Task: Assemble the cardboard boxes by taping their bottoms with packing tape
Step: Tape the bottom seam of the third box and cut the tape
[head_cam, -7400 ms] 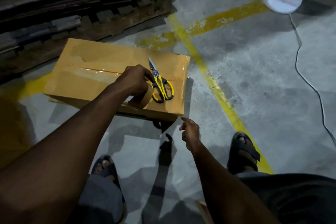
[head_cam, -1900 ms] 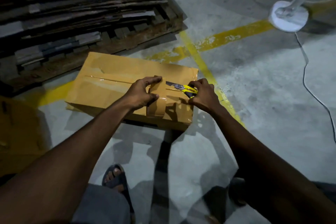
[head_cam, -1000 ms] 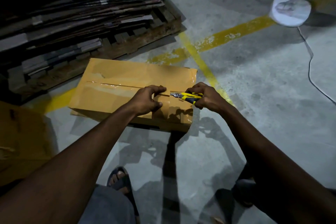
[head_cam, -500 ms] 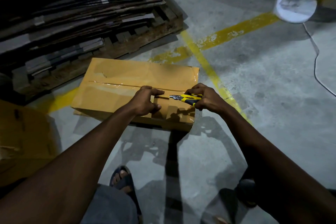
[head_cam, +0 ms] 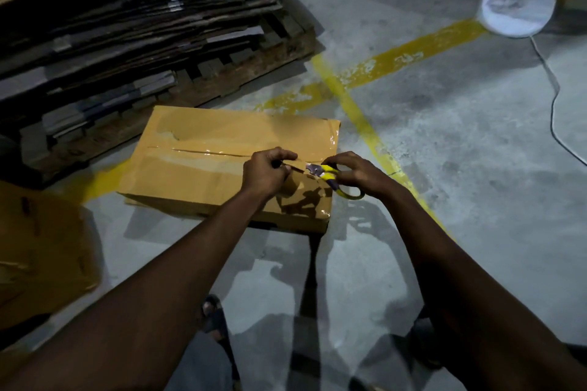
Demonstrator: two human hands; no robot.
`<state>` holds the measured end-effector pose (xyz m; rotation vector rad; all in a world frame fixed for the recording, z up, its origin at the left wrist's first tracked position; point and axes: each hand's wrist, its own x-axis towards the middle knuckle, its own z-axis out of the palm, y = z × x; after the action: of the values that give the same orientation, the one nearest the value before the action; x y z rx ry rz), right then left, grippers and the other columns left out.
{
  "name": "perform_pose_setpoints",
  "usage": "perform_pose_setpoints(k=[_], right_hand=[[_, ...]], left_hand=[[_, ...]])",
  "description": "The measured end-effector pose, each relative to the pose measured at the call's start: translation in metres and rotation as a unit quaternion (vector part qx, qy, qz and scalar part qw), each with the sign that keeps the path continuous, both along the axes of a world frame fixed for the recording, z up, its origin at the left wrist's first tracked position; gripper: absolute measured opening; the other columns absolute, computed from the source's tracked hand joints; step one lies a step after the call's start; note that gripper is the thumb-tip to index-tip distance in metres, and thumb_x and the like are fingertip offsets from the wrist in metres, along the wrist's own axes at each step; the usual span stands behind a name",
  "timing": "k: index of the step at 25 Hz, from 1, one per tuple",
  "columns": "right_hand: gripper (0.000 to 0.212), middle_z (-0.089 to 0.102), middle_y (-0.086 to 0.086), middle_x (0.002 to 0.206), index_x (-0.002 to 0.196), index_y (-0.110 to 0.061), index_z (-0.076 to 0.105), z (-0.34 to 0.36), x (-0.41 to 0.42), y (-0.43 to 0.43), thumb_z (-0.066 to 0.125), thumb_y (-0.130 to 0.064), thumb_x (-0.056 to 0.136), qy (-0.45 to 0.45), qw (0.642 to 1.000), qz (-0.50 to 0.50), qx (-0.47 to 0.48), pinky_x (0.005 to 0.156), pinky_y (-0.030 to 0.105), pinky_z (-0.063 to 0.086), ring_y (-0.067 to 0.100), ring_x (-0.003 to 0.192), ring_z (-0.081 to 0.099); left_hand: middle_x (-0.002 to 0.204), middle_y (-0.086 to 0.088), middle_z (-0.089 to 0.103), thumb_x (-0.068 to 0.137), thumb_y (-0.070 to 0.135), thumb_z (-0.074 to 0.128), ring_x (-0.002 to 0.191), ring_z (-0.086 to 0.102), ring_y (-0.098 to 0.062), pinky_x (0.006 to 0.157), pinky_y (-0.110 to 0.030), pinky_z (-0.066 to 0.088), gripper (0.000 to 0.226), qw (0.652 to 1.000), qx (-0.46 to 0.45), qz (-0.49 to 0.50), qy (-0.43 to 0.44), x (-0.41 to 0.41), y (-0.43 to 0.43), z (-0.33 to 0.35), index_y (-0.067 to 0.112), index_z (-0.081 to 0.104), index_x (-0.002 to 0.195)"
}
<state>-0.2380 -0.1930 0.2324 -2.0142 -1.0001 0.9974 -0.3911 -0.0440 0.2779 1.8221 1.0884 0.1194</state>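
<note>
A tan cardboard box (head_cam: pixel 206 162) lies on the concrete floor with glossy tape along its centre seam. Above its right end my left hand (head_cam: pixel 265 171) grips the brown tape roll (head_cam: pixel 293 182) and pinches the pulled-out strip of tape. My right hand (head_cam: pixel 355 170) holds the yellow-handled scissors (head_cam: pixel 330 178), whose blades meet the tape strip just right of my left thumb. Most of the roll is hidden under my left hand.
A wooden pallet stacked with flattened cartons (head_cam: pixel 127 41) stands behind the box. Another cardboard box (head_cam: pixel 38 251) sits at the left edge. Yellow floor lines (head_cam: pixel 365 127) cross to the right; a white fan base (head_cam: pixel 517 9) and its cable (head_cam: pixel 554 98) lie far right.
My right hand picked up the scissors from the box and brought them to the tape that my left hand holds. In the last second the blades moved closer to my left thumb.
</note>
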Motion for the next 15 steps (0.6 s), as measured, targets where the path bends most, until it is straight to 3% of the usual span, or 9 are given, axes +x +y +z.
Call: perform_pose_setpoints(k=[2,4,5,10,13,15], right_hand=[[0.024,0.071,0.000,0.104,0.092,-0.023,0.076,0.005,0.014,-0.003,0.061,-0.041,0.084,0.051,0.997,-0.056,-0.008,0.088,0.030,0.046,0.025,0.105,0.063],[0.032,0.073,-0.010,0.090,0.084,-0.037,0.073,0.004,0.029,-0.007,0.063,-0.065,0.071,0.023,0.998,-0.059,-0.024,0.092,0.044,0.047,0.021,0.092,0.067],[0.036,0.073,-0.009,0.084,0.086,-0.036,0.071,0.001,0.038,-0.012,0.067,-0.066,0.066,0.021,0.998,-0.061,-0.025,0.093,0.047,0.044,0.018,0.087,0.067],[0.037,0.068,0.002,0.072,0.106,-0.021,0.059,-0.029,0.084,-0.068,0.081,-0.013,0.077,0.081,0.984,-0.153,-0.026,0.072,0.035,0.048,0.015,0.068,0.059],[0.037,0.070,0.005,0.075,0.094,-0.034,0.061,-0.073,0.096,-0.099,0.083,-0.014,0.072,0.079,0.965,-0.243,-0.051,0.072,0.036,0.049,0.021,0.071,0.062],[0.035,0.072,0.007,0.089,0.087,-0.041,0.062,-0.115,0.103,-0.117,0.083,-0.032,0.059,0.068,0.937,-0.335,-0.075,0.078,0.040,0.052,0.026,0.083,0.067]], left_hand=[[0.109,0.004,0.066,0.088,0.005,0.063,0.096,0.060,-0.012,0.084,-0.028,0.053,0.029,0.999,0.018,-0.031,-0.037,0.012,-0.024,0.001,0.022,0.072,0.109],[0.101,0.008,0.067,0.090,0.011,0.063,0.090,0.060,-0.011,0.079,-0.027,0.051,0.023,0.997,0.008,-0.036,-0.065,0.026,-0.048,-0.003,0.023,0.073,0.106],[0.098,0.008,0.069,0.091,0.015,0.062,0.089,0.060,-0.010,0.077,-0.026,0.049,0.020,0.997,0.012,-0.036,-0.073,0.038,-0.062,-0.010,0.025,0.074,0.104],[0.110,0.000,0.070,0.092,0.008,0.057,0.096,0.060,-0.011,0.078,-0.017,0.042,0.026,0.996,-0.003,-0.057,-0.066,0.107,-0.123,-0.055,0.019,0.072,0.109],[0.119,-0.008,0.065,0.089,-0.002,0.052,0.097,0.063,-0.021,0.086,-0.023,0.047,0.039,0.991,-0.004,-0.124,-0.051,0.135,-0.147,-0.091,0.013,0.063,0.123],[0.125,-0.010,0.062,0.087,0.001,0.053,0.108,0.061,-0.027,0.091,-0.028,0.045,0.049,0.985,0.016,-0.172,-0.016,0.149,-0.155,-0.114,0.015,0.054,0.134]])
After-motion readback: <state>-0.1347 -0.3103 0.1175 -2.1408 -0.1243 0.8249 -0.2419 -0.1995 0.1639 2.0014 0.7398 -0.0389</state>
